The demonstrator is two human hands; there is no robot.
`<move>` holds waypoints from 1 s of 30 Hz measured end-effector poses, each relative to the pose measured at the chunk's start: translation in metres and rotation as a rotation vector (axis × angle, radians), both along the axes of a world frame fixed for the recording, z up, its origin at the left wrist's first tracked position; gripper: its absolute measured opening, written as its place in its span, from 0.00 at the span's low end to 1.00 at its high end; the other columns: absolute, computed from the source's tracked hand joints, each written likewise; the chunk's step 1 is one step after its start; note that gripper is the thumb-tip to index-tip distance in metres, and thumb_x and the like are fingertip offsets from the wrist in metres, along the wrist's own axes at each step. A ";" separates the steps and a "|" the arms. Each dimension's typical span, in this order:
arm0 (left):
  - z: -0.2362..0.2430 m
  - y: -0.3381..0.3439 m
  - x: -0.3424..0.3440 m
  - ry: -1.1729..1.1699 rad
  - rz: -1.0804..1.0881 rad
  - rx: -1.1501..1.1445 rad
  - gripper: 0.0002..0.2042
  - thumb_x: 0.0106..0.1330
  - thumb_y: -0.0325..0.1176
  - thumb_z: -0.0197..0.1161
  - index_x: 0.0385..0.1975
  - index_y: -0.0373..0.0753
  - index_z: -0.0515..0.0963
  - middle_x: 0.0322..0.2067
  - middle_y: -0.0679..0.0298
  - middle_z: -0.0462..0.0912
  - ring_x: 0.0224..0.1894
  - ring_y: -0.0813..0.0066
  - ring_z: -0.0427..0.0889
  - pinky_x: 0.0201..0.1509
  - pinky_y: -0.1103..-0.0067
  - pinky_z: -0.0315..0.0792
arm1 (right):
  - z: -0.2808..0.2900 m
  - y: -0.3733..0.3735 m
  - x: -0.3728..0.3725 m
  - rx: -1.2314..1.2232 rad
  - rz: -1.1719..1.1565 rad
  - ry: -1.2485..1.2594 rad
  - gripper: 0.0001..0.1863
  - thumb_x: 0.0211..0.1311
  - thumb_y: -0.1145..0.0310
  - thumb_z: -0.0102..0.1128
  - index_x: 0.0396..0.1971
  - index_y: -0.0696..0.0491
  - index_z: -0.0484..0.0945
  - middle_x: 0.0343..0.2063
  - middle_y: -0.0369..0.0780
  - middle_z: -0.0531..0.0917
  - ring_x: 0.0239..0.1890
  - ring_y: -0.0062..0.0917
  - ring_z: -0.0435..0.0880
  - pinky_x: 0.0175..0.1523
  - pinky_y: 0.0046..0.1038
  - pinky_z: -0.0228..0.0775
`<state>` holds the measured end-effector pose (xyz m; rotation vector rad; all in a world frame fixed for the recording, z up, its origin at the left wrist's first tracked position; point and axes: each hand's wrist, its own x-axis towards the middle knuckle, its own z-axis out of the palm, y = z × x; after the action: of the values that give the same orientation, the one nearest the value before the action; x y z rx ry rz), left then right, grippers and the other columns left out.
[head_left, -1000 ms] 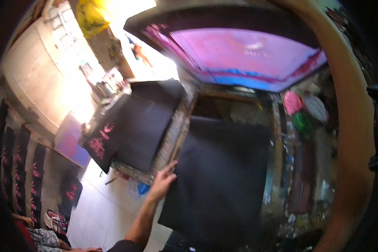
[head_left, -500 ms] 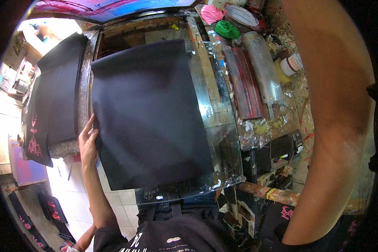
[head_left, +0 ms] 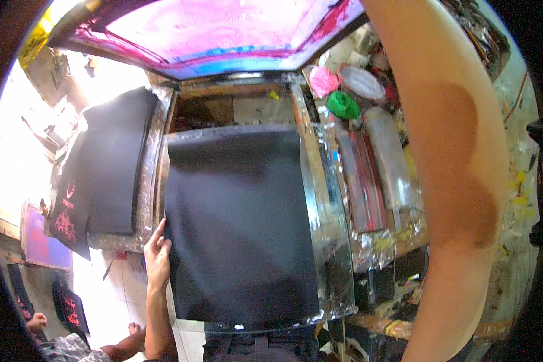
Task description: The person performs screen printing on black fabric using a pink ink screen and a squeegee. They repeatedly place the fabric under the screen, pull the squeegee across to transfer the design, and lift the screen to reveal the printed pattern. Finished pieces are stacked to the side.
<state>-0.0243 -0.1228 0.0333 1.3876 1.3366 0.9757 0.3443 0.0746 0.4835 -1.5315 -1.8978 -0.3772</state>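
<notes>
A black sheet lies nearly flat over a clear glass plate before me, its far edge slightly wavy. My left hand is at the sheet's left edge, index finger stretched along it and thumb close to the rim. The fingers look apart, not wrapped round anything. Beyond the sheet, a framed printing screen stands tilted up, smeared pink, magenta and blue. My right arm reaches up past the right side of that screen. My right hand lies outside the picture, so its hold is hidden.
At left, a stack of black sheets, some pink-printed, lies on a bench. On the right are a long red-stained bar, a grey slab, a green bundle and a pink bundle. Another person's hand shows at lower left.
The view has tilted upward, showing more of the printing screen. The black sheet has slid toward me and straightened on the glass. My left hand stays at its left edge.
</notes>
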 end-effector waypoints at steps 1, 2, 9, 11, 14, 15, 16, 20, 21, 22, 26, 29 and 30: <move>0.003 -0.002 0.002 -0.024 0.023 -0.031 0.29 0.69 0.15 0.51 0.72 0.31 0.69 0.65 0.55 0.78 0.60 0.73 0.78 0.68 0.77 0.68 | 0.003 0.005 0.002 0.087 0.010 -0.038 0.38 0.68 0.35 0.56 0.50 0.61 0.86 0.50 0.59 0.86 0.53 0.50 0.87 0.61 0.43 0.78; 0.005 -0.002 0.005 -0.041 0.022 -0.035 0.29 0.69 0.14 0.50 0.72 0.31 0.69 0.63 0.56 0.79 0.57 0.75 0.79 0.65 0.78 0.71 | 0.001 0.002 -0.001 0.172 0.019 -0.075 0.39 0.67 0.35 0.57 0.49 0.62 0.86 0.50 0.59 0.86 0.53 0.51 0.87 0.61 0.43 0.78; 0.007 -0.003 0.010 -0.010 0.026 -0.034 0.29 0.70 0.13 0.49 0.73 0.33 0.68 0.63 0.56 0.79 0.56 0.74 0.80 0.65 0.79 0.70 | 0.006 0.008 0.008 0.199 -0.007 -0.069 0.43 0.63 0.32 0.59 0.49 0.63 0.86 0.51 0.59 0.86 0.57 0.52 0.85 0.63 0.43 0.75; 0.001 -0.002 0.008 0.009 0.024 -0.001 0.29 0.71 0.13 0.49 0.73 0.33 0.68 0.64 0.57 0.79 0.57 0.74 0.80 0.65 0.79 0.70 | 0.008 0.008 0.007 0.180 -0.039 -0.065 0.43 0.63 0.31 0.59 0.50 0.63 0.86 0.51 0.59 0.86 0.57 0.52 0.85 0.64 0.43 0.75; -0.007 0.000 0.005 0.039 0.016 0.032 0.29 0.71 0.13 0.50 0.74 0.33 0.68 0.65 0.57 0.78 0.59 0.75 0.78 0.66 0.79 0.69 | 0.009 0.009 0.006 0.177 -0.036 -0.067 0.42 0.64 0.31 0.58 0.51 0.62 0.86 0.51 0.59 0.86 0.57 0.51 0.85 0.64 0.43 0.74; -0.008 -0.001 0.005 0.048 0.026 0.049 0.29 0.71 0.13 0.50 0.74 0.33 0.68 0.65 0.57 0.78 0.59 0.75 0.78 0.66 0.79 0.69 | 0.009 0.010 0.007 0.192 -0.013 -0.089 0.42 0.64 0.32 0.57 0.51 0.61 0.86 0.51 0.59 0.86 0.57 0.51 0.85 0.64 0.43 0.74; -0.006 -0.003 0.005 0.032 0.033 -0.023 0.29 0.71 0.14 0.51 0.73 0.33 0.68 0.66 0.56 0.78 0.62 0.74 0.77 0.68 0.77 0.68 | 0.009 0.012 0.008 0.204 0.014 -0.110 0.42 0.64 0.32 0.57 0.52 0.61 0.86 0.51 0.59 0.86 0.57 0.52 0.85 0.64 0.43 0.74; 0.020 -0.007 0.032 0.738 0.199 0.343 0.31 0.67 0.17 0.59 0.73 0.33 0.66 0.67 0.41 0.69 0.68 0.43 0.70 0.77 0.60 0.60 | 0.010 0.019 0.013 0.184 0.037 -0.079 0.41 0.63 0.33 0.57 0.50 0.61 0.86 0.50 0.59 0.86 0.56 0.53 0.85 0.63 0.44 0.75; 0.031 -0.006 0.047 0.855 0.323 0.544 0.31 0.66 0.18 0.62 0.72 0.35 0.65 0.67 0.40 0.64 0.71 0.38 0.65 0.78 0.57 0.58 | 0.012 0.018 0.013 0.165 0.025 -0.073 0.41 0.63 0.33 0.57 0.49 0.61 0.86 0.49 0.59 0.86 0.56 0.53 0.85 0.63 0.44 0.75; 0.041 0.001 0.063 0.882 0.288 0.652 0.28 0.65 0.20 0.63 0.67 0.35 0.70 0.65 0.43 0.68 0.70 0.40 0.67 0.76 0.55 0.60 | 0.013 0.016 0.011 0.141 0.013 -0.066 0.41 0.62 0.33 0.57 0.48 0.62 0.87 0.49 0.59 0.86 0.55 0.53 0.85 0.63 0.43 0.75; 0.048 0.083 0.157 0.734 -0.292 0.762 0.26 0.68 0.41 0.69 0.64 0.41 0.75 0.69 0.48 0.71 0.73 0.45 0.67 0.77 0.57 0.63 | 0.014 -0.003 0.002 0.091 -0.080 -0.017 0.42 0.61 0.30 0.57 0.46 0.62 0.88 0.48 0.59 0.87 0.54 0.53 0.86 0.62 0.44 0.75; 0.021 0.146 0.196 0.805 -0.388 0.701 0.31 0.74 0.53 0.60 0.71 0.43 0.70 0.72 0.45 0.66 0.76 0.42 0.59 0.81 0.54 0.52 | 0.013 -0.011 0.007 0.069 -0.134 -0.026 0.43 0.61 0.30 0.56 0.47 0.62 0.87 0.48 0.60 0.86 0.54 0.53 0.86 0.62 0.45 0.75; 0.009 0.154 0.197 0.876 -0.419 0.662 0.34 0.75 0.57 0.57 0.75 0.46 0.65 0.76 0.47 0.60 0.79 0.44 0.54 0.83 0.55 0.47 | 0.013 -0.009 0.010 0.075 -0.097 -0.033 0.44 0.62 0.29 0.56 0.47 0.62 0.87 0.49 0.60 0.86 0.54 0.53 0.86 0.62 0.45 0.75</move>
<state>0.1730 0.0316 0.0421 2.6843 1.2428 0.5262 0.3543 0.0653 0.4966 -1.5798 -1.8176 -0.5147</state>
